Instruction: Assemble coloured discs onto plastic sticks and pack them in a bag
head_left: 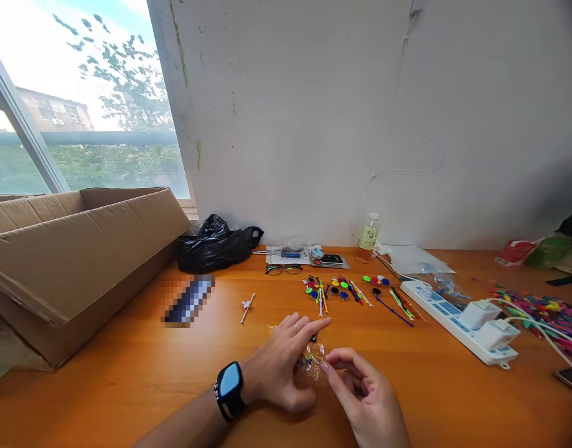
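Note:
A small transparent plastic bag (315, 361) with tiny coloured pieces inside lies on the table between my hands. My left hand (283, 364), wearing a ring and a black watch (230, 389), rests over the bag's left side with its fingers stretched out. Thumb and forefinger of my right hand (367, 398) pinch the bag's right edge. Just beyond are thin coloured plastic sticks (322, 300) and small round discs (343, 295) in several colours. Farther left lies a white stick (247, 308) with a crumpled white bit on it. My left hand partly hides the bag.
A large cardboard box (94, 249) stands at left, beside a black plastic bag (218, 242). Glasses (284, 270) and a bottle (369, 233) are near the wall. On the right are a power strip (454, 317) with plugged-in chargers and a heap of colourful pieces (542, 314).

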### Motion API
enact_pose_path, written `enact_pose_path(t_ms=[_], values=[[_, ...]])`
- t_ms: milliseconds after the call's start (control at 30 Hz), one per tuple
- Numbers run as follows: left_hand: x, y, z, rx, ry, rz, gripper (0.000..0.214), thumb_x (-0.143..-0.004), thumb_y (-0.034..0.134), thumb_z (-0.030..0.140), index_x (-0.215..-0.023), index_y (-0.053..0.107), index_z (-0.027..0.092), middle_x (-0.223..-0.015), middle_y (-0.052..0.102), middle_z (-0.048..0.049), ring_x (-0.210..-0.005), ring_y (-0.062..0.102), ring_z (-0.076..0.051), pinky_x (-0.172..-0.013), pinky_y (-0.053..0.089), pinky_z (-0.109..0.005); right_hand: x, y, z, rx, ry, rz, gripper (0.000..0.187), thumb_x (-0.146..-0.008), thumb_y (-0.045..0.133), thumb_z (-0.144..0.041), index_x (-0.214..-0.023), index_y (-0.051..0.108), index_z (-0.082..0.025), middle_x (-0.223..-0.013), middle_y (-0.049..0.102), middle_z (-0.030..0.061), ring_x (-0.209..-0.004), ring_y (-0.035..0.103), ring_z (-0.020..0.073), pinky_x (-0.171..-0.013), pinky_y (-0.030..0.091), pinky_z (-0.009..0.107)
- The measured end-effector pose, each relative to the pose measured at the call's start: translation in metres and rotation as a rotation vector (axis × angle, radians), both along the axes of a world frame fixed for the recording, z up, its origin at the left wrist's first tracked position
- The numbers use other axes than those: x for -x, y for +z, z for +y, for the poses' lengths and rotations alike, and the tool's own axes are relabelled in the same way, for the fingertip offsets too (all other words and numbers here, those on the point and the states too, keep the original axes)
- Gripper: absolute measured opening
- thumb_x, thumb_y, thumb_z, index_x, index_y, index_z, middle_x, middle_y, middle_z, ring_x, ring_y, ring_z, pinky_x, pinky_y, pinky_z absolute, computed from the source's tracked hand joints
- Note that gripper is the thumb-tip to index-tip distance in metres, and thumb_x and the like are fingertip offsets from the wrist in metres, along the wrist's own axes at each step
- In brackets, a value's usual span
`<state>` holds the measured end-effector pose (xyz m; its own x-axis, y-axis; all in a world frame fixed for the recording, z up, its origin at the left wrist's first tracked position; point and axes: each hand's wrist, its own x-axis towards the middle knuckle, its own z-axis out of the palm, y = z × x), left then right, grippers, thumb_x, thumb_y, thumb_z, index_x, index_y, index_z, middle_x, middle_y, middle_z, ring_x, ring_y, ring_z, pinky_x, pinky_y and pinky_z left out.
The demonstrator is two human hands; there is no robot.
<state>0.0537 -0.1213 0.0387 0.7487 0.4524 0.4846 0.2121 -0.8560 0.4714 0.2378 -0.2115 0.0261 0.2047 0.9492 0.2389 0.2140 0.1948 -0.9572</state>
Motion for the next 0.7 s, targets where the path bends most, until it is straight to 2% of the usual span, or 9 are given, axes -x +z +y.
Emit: enact_pose_path(t_ms=[167,300,367,433,500,567,600,633,700], values=[[0.000,0.002,0.002,0.024,0.007,-0.010,0.107,-0.057,0.063,0.023,-0.159,0.031,0.026,-0.121,0.059,-0.0091,-0.104,0.055,-0.031,-0.099,0.046,-0.047,-0.002,0.001,0.003,0.009,-0.125,0.065,0.048,-0.071,0.084,-0.063,-0.082,0.078,-0.017,-0.080,0.076,0.0094,-0.073,0.072,0.0243,-0.069,0.062,0.028],[-0.001,0.001,0.001,0.022,0.007,0.045,0.104,-0.060,0.068,0.026,-0.158,0.033,0.026,-0.120,0.061,-0.0091,-0.103,0.055,-0.031,-0.097,0.047,-0.045,-0.002,0.000,0.005,0.013,-0.014,0.045,0.043,-0.078,0.079,-0.060,-0.084,0.078,-0.017,-0.081,0.077,0.0097,-0.075,0.074,0.0262,-0.069,0.062,0.029],[0.000,0.000,0.001,0.036,-0.012,0.090,0.104,-0.062,0.075,0.032,-0.158,0.035,0.025,-0.122,0.062,-0.0099,-0.104,0.056,-0.031,-0.097,0.047,-0.044,0.000,-0.004,0.007,0.007,0.038,-0.009,0.038,-0.083,0.076,-0.056,-0.085,0.078,-0.018,-0.079,0.076,0.0081,-0.072,0.073,0.0242,-0.067,0.061,0.028],[0.002,0.002,0.002,0.067,-0.032,0.133,0.104,-0.068,0.081,0.045,-0.159,0.036,0.024,-0.125,0.063,-0.0109,-0.106,0.059,-0.032,-0.098,0.048,-0.044,0.001,-0.010,0.009,0.006,0.022,-0.069,0.035,-0.086,0.073,-0.054,-0.085,0.077,-0.020,-0.077,0.076,0.0068,-0.067,0.071,0.0223,-0.065,0.059,0.027],[0.005,0.007,0.005,0.088,-0.011,0.147,0.095,-0.080,0.077,0.058,-0.160,0.036,0.026,-0.130,0.063,-0.0116,-0.112,0.061,-0.032,-0.100,0.048,-0.043,0.000,-0.017,0.011,0.009,-0.018,-0.114,0.036,-0.087,0.072,-0.055,-0.084,0.077,-0.020,-0.076,0.075,0.0069,-0.065,0.070,0.0220,-0.062,0.058,0.026],[0.010,0.013,0.011,0.060,0.112,0.135,0.069,-0.097,0.060,0.058,-0.156,0.042,0.028,-0.131,0.063,-0.0114,-0.117,0.061,-0.031,-0.102,0.046,-0.043,-0.001,-0.021,0.013,0.008,-0.047,-0.147,0.039,-0.089,0.069,-0.057,-0.084,0.076,-0.020,-0.076,0.075,0.0077,-0.063,0.068,0.0216,-0.059,0.056,0.026],[0.014,0.015,0.015,0.026,0.225,0.133,0.055,-0.103,0.052,0.052,-0.151,0.048,0.027,-0.131,0.063,-0.0119,-0.118,0.060,-0.031,-0.103,0.045,-0.045,-0.001,-0.023,0.014,0.005,-0.061,-0.163,0.040,-0.089,0.068,-0.058,-0.085,0.076,-0.020,-0.076,0.075,0.0078,-0.060,0.067,0.0209,-0.058,0.055,0.026],[0.018,0.016,0.021,-0.008,0.368,0.145,0.045,-0.106,0.047,0.046,-0.145,0.054,0.025,-0.131,0.063,-0.0130,-0.118,0.059,-0.032,-0.103,0.045,-0.047,-0.002,-0.024,0.015,0.000,-0.076,-0.183,0.041,-0.090,0.067,-0.059,-0.085,0.076,-0.019,-0.075,0.075,0.0075,-0.058,0.065,0.0200,-0.056,0.053,0.026],[0.029,0.014,0.034,-0.033,0.669,0.236,0.034,-0.103,0.049,0.036,-0.130,0.062,0.019,-0.129,0.062,-0.0177,-0.116,0.058,-0.036,-0.099,0.045,-0.050,-0.002,-0.024,0.015,-0.002,-0.101,-0.226,0.042,-0.090,0.066,-0.060,-0.084,0.076,-0.020,-0.073,0.074,0.0064,-0.054,0.060,0.0180,-0.053,0.050,0.025]])
